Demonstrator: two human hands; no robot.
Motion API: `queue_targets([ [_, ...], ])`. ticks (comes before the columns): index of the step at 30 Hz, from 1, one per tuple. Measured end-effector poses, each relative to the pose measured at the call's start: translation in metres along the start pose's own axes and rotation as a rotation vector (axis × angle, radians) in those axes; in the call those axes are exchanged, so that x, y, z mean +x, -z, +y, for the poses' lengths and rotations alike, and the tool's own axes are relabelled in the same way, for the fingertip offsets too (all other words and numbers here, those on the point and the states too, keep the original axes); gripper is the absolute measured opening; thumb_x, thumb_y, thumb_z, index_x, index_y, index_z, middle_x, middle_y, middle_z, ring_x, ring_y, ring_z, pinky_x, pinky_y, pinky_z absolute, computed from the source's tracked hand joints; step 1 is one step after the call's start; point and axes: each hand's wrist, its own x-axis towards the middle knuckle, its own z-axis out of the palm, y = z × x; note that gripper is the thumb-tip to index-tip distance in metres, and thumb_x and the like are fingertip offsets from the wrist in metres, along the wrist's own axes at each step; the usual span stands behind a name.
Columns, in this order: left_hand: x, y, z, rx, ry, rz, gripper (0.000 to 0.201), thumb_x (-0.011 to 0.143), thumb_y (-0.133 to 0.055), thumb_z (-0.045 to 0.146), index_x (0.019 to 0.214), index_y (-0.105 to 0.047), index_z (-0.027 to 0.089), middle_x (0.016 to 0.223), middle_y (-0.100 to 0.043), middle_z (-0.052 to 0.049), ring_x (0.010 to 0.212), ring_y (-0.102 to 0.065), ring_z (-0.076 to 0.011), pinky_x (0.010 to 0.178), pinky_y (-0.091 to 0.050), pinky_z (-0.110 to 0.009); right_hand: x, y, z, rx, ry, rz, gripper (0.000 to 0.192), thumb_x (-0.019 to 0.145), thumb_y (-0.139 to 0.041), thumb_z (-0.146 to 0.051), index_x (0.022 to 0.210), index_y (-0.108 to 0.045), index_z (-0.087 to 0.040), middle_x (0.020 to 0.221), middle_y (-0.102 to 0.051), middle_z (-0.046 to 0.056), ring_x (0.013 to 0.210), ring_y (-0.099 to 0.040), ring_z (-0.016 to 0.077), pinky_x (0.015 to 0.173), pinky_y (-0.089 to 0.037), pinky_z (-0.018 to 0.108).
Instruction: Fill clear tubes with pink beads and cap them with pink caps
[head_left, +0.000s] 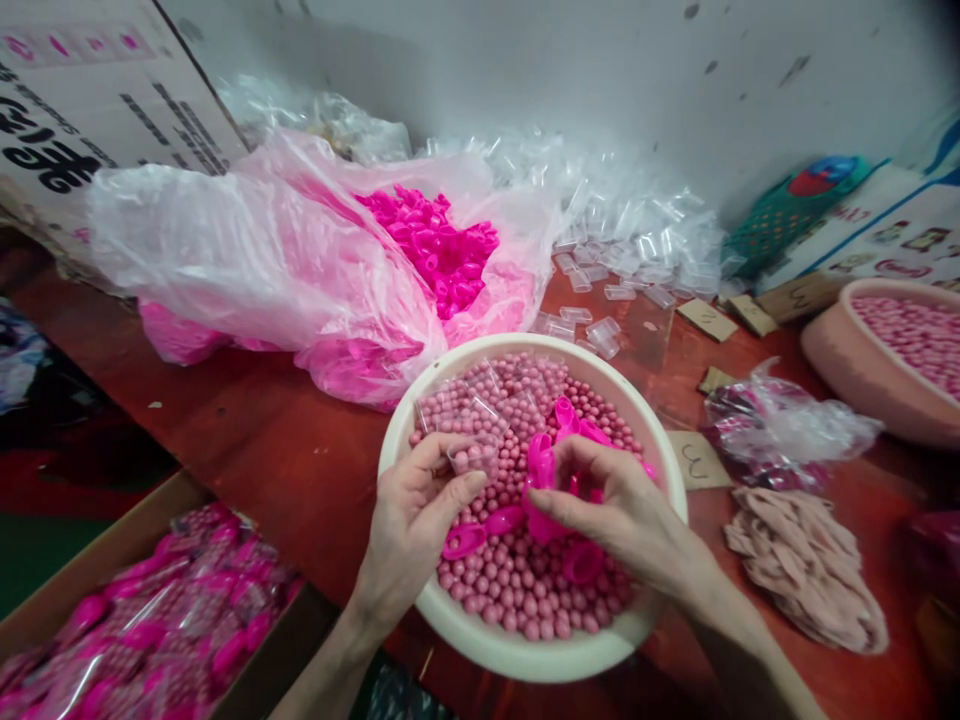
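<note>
A cream basin full of small pink beads stands in front of me. Over its left side my left hand pinches a clear plastic tube with pink beads inside. My right hand closes its thumb and fingers on a bright pink plastic cap. More pink caps lie on the beads around and under that hand. Further clear tubes rest on the beads at the back of the basin. The two hands are apart, close above the beads.
Behind the basin, a plastic bag holds many pink caps. Clear tubes are heaped along the wall. A carton of filled tubes stands lower left. At right are a second basin, a crumpled cloth and cardboard pieces.
</note>
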Motion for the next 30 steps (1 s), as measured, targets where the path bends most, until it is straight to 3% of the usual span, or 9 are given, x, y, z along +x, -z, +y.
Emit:
queue_targets([
  [5,-0.001,0.002,-0.004,0.087,0.031,-0.096,0.016,0.083,-0.059,0.024,0.098,-0.060,0.018,0.087,-0.064,0.000,0.078,-0.061,-0.0132,0.072,-0.050,-0.022,0.009,0.005,-0.007,0.676,-0.171,0.102,0.022,0.073,-0.071,-0.028,0.081,-0.055,-0.016,0.071,-0.061,-0.002,0.058,-0.059,0.0104,0.055,-0.049,0.022],
  [9,-0.001,0.000,-0.005,0.120,-0.006,-0.156,0.015,0.085,-0.057,0.022,0.099,-0.062,0.018,0.086,-0.064,-0.001,0.078,-0.061,-0.0135,0.072,-0.050,-0.022,0.010,-0.002,-0.009,0.896,-0.121,0.231,0.028,0.069,-0.076,-0.022,0.089,-0.056,-0.019,0.073,-0.062,-0.004,0.056,-0.059,0.0070,0.053,-0.049,0.017],
  [16,-0.002,-0.001,0.000,0.046,-0.080,-0.253,0.020,0.086,-0.055,0.017,0.103,-0.064,0.021,0.093,-0.067,-0.001,0.088,-0.063,-0.0151,0.081,-0.049,-0.024,0.004,-0.015,-0.010,0.714,-0.061,0.246,0.018,0.077,-0.069,-0.027,0.073,-0.055,-0.017,0.056,-0.063,-0.002,0.051,-0.058,0.0098,0.051,-0.048,0.019],
  [20,0.000,-0.001,-0.001,0.128,-0.133,-0.223,0.020,0.086,-0.056,0.017,0.103,-0.066,0.021,0.092,-0.067,-0.001,0.089,-0.062,-0.0161,0.082,-0.048,-0.024,0.003,-0.020,-0.013,0.805,-0.075,0.241,0.021,0.078,-0.068,-0.028,0.071,-0.051,-0.018,0.052,-0.060,-0.004,0.044,-0.055,0.0083,0.047,-0.045,0.018],
  [27,0.002,-0.002,0.004,0.143,-0.148,-0.260,0.021,0.087,-0.053,0.016,0.102,-0.068,0.018,0.088,-0.067,-0.003,0.082,-0.061,-0.0158,0.077,-0.047,-0.025,0.007,-0.018,-0.019,0.748,-0.183,0.010,0.024,0.083,-0.061,-0.035,0.072,-0.049,-0.017,0.048,-0.055,-0.007,0.031,-0.045,0.0044,0.032,-0.033,0.013],
  [30,0.002,-0.002,0.004,0.112,-0.116,-0.289,0.021,0.087,-0.053,0.018,0.102,-0.068,0.018,0.090,-0.067,-0.003,0.084,-0.061,-0.0170,0.078,-0.047,-0.026,0.007,-0.013,-0.020,0.637,-0.227,-0.010,0.027,0.081,-0.063,-0.037,0.070,-0.049,-0.017,0.045,-0.052,-0.007,0.029,-0.040,0.0033,0.031,-0.029,0.012],
])
